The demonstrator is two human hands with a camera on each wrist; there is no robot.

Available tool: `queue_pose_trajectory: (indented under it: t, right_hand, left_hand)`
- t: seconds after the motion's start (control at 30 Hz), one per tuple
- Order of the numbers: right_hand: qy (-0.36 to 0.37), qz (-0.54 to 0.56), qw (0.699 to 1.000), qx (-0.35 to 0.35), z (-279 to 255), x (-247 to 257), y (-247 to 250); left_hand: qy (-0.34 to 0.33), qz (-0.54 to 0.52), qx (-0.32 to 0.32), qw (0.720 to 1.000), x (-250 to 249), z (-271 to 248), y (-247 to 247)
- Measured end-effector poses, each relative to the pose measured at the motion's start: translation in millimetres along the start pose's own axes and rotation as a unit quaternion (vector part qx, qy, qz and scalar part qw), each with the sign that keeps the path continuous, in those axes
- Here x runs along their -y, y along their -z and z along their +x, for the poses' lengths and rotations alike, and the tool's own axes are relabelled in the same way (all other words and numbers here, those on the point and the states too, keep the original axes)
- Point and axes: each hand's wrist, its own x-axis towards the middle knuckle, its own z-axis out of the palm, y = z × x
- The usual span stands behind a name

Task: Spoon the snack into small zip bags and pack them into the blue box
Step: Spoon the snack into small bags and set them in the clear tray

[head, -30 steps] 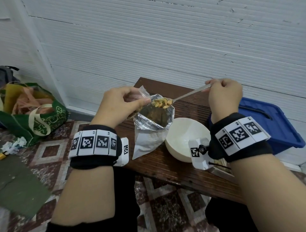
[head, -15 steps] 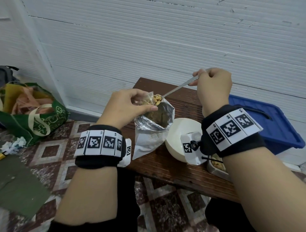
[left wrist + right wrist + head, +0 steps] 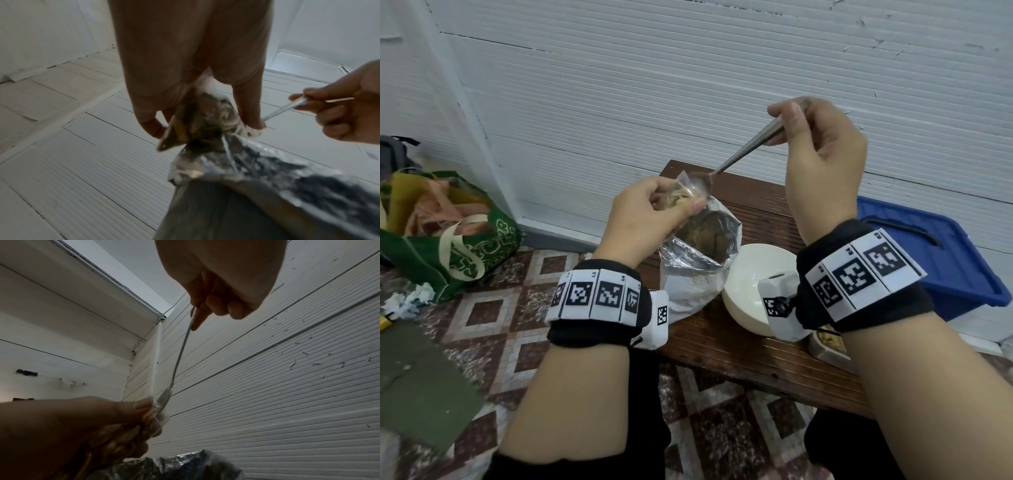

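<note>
Above the foil bag (image 3: 698,260) on the table (image 3: 726,346), the left hand (image 3: 643,219) pinches the small zip bag (image 3: 681,197) open while the right hand (image 3: 822,154) tips the spoon (image 3: 739,154) in; flimsy, slippery film, best held at its rim.

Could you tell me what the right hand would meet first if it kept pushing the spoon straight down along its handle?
Most likely the small clear zip bag: the metal spoon in the right hand already has its bowl at the bag's mouth, pinched open by the left hand. Beyond it sits the open silver foil bag; depth is unclear.
</note>
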Motion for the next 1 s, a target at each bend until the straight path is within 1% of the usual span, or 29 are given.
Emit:
queue_pose_trajectory:
  t: [0.1, 0.17, 0.23, 0.3, 0.43, 0.53, 0.63, 0.83, 0.9, 1.0]
  right_hand:
    - [0.008, -0.014, 0.997, -0.079, 1.4, -2.2, 6.1]
    - [-0.013, -0.030, 0.990, -0.134, 2.1, -6.9, 10.8]
    - [-0.053, -0.049, 0.986, -0.153, 0.1, -13.2, 14.5]
    - [-0.090, -0.081, 0.984, -0.129, -5.8, -19.5, 16.1]
    - [-0.129, -0.178, 0.975, -0.024, -29.2, -34.4, 12.1]
    - [-0.163, -0.187, 0.968, 0.032, -49.4, -44.0, 3.5]
    - [-0.198, -0.184, 0.960, 0.067, -63.7, -51.3, -2.6]
    - [-0.223, -0.167, 0.956, 0.086, -70.3, -54.2, -3.0]
    - [-0.226, -0.151, 0.960, 0.071, -68.3, -51.9, 2.1]
    - [-0.235, -0.107, 0.966, 0.028, -63.8, -45.2, 14.4]
  left_hand:
    - [-0.002, -0.028, -0.022, 0.999, -0.9, -0.8, 2.2]
    - [-0.002, -0.044, -0.024, 0.999, -3.4, -2.5, 3.9]
    - [-0.006, -0.050, -0.036, 0.998, -6.9, -4.1, 5.7]
    - [-0.013, -0.049, -0.057, 0.997, -8.7, -3.7, 6.9]
    - [-0.035, -0.069, -0.070, 0.995, -13.1, -3.4, 5.1]
    - [-0.050, -0.078, -0.063, 0.994, -19.1, -6.1, 2.1]
    - [-0.059, -0.082, -0.054, 0.993, -23.2, -7.5, -0.6]
    - [-0.083, -0.086, -0.028, 0.992, -27.5, -8.8, -10.1]
    - [-0.090, -0.087, -0.014, 0.992, -31.6, -10.3, -15.9]
    - [-0.105, -0.091, 0.011, 0.990, -39.4, -13.7, -29.0]
